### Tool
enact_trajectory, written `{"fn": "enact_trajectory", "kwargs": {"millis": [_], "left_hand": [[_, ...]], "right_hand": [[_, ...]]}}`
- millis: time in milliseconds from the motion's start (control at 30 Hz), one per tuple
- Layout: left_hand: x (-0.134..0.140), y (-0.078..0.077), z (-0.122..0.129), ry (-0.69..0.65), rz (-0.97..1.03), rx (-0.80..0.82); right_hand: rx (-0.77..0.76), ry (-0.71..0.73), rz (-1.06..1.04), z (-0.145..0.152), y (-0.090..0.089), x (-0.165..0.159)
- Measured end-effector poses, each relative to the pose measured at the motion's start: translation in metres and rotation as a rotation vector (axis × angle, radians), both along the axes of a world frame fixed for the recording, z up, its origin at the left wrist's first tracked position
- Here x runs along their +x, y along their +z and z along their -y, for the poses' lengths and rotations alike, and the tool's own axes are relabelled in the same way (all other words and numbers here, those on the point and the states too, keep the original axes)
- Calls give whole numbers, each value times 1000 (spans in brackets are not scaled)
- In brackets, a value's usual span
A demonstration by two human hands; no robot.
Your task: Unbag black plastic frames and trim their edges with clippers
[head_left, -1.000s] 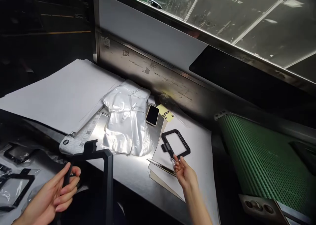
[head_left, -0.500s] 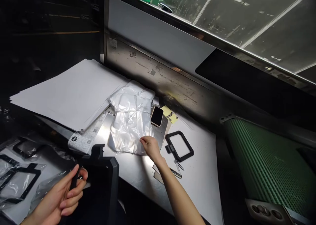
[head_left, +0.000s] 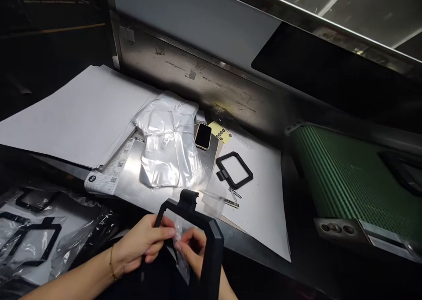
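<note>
My left hand (head_left: 143, 240) is closed around the left side of a black plastic frame (head_left: 212, 251), held tilted close to the camera. Its thumb tip also meets a thin clear plastic bag (head_left: 181, 265). My right hand (head_left: 194, 247) pinches that bag, seen through the frame's opening; the right bar hides part of this hand. Beyond them a stack of clear plastic bags (head_left: 169, 155), tied with string, lies on the metal table. A second black frame (head_left: 234, 170) rests on white paper to the right, with small snips (head_left: 234, 194) below it.
White sheets (head_left: 75, 111) are stacked at the left. Bagged black frames (head_left: 36, 243) lie at lower left. A phone (head_left: 203, 136) and yellow label sheet (head_left: 219, 132) sit behind. At right is a green roller conveyor (head_left: 343, 172) carrying a dark frame (head_left: 405, 168).
My right hand has pulled back from the bag stack with a clear bag. My left hand has moved right with the black frame, and both hands now meet at it. The camera view has shifted.
</note>
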State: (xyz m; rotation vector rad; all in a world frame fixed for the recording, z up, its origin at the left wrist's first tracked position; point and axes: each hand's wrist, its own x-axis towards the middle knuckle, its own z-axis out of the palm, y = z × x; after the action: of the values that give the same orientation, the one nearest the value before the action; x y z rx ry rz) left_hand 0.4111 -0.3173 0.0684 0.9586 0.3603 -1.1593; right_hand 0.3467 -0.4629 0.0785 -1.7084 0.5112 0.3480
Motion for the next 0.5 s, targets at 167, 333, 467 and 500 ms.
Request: {"fn": "enact_trajectory", "kwargs": {"millis": [167,333,467,500], "left_hand": [[0,3,9,-83,62,-3],[-6,1,16,-181,59,-22],[-6,0,22,-290,74,-6],[-6,-1,23,-312,82,-4]], "right_hand": [[46,-191,51,5,0,-21],[185,-321,99,2,-18,-30],[172,-319,120,6,-27,-33],[169,-318,120,8,-27,-34]]}}
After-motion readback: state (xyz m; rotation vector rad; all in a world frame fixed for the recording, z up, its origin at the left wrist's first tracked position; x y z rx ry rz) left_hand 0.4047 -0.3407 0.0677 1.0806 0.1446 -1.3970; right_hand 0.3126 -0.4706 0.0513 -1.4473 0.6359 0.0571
